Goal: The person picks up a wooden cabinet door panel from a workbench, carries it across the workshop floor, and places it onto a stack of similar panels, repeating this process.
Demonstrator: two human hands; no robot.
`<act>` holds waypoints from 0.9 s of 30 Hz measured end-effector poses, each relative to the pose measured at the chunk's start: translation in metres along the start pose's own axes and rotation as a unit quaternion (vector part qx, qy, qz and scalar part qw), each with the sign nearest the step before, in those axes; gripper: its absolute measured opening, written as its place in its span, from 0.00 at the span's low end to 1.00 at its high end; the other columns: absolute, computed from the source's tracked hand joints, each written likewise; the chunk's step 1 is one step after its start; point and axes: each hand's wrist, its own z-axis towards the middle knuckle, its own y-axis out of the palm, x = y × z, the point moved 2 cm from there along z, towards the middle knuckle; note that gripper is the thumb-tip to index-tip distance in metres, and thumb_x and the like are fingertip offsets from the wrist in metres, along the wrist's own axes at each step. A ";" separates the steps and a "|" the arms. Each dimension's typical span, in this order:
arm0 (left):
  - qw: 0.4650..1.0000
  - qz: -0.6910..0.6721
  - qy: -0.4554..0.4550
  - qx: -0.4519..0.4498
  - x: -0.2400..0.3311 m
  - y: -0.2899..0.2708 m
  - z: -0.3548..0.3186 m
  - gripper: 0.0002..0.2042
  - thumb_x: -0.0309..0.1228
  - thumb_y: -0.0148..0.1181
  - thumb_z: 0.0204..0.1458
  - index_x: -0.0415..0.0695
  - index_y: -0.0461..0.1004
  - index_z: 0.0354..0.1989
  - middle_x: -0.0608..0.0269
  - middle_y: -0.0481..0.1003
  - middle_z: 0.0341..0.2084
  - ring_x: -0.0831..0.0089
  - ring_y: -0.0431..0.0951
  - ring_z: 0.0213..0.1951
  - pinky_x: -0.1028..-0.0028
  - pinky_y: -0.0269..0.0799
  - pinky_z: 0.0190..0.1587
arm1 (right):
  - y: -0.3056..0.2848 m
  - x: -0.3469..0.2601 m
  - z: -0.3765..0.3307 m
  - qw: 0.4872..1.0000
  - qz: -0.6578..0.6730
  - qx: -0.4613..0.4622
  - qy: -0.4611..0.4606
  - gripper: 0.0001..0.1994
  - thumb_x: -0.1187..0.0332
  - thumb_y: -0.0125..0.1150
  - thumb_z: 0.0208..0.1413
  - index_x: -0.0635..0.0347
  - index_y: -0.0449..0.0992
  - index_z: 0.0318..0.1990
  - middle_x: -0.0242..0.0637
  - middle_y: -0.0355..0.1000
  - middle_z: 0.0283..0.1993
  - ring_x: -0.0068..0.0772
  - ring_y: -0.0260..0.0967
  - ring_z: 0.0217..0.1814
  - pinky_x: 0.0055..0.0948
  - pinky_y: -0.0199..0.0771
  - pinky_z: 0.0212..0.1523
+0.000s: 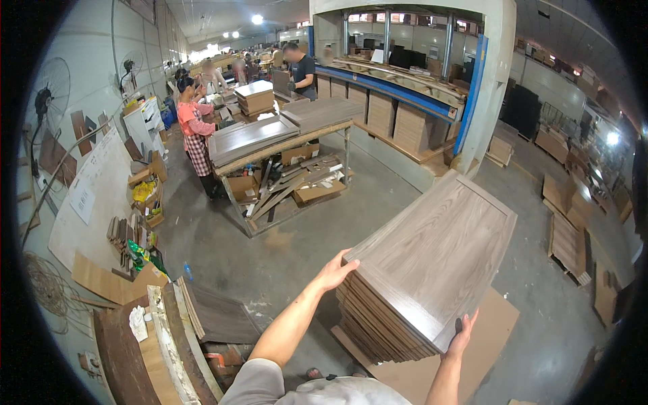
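Note:
A grey-brown wood-grain cabinet door panel [439, 253] with a raised frame lies on top of a tall stack of similar panels [378, 317], right of centre and close to me. My left hand [335, 271] grips the panel's near left corner, thumb at its upper edge and the other fingers along the side. At the near right corner my right hand [462, 333] holds the edge, with something dark at its fingertips. The fingers beneath both corners are partly hidden. Whether the top panel is lifted off the stack I cannot tell.
Under the stack lies a brown board [496, 324] on the grey floor. Ahead stands a workbench [287, 145] with panels on top and scraps below. A large press [398, 84] rises behind. Two people [192, 128] [302, 74] work there. Boards [145, 347] lean at my left.

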 end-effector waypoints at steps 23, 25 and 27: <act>0.994 -0.091 0.048 0.029 -0.010 0.016 -0.001 0.33 0.49 0.56 0.61 0.37 0.60 0.67 0.44 0.69 0.61 0.59 0.68 0.63 0.64 0.60 0.65 | -0.002 -0.001 -0.004 0.999 0.026 0.004 0.036 0.39 0.64 0.49 0.63 0.56 0.39 0.77 0.49 0.42 0.79 0.50 0.41 0.80 0.41 0.41 0.77; 0.997 -0.058 0.040 0.040 -0.005 0.014 -0.004 0.32 0.48 0.55 0.61 0.37 0.61 0.66 0.45 0.70 0.60 0.59 0.69 0.63 0.64 0.61 0.65 | 0.003 -0.006 -0.005 0.999 0.030 -0.010 0.031 0.39 0.64 0.49 0.62 0.56 0.38 0.78 0.49 0.41 0.79 0.50 0.40 0.80 0.41 0.40 0.77; 0.997 -0.051 0.043 0.039 -0.005 0.013 -0.004 0.32 0.48 0.55 0.61 0.37 0.61 0.66 0.46 0.70 0.59 0.58 0.69 0.62 0.64 0.61 0.64 | 0.006 -0.011 -0.012 0.997 0.049 0.000 0.058 0.39 0.66 0.48 0.62 0.55 0.38 0.78 0.49 0.41 0.79 0.49 0.40 0.80 0.41 0.40 0.77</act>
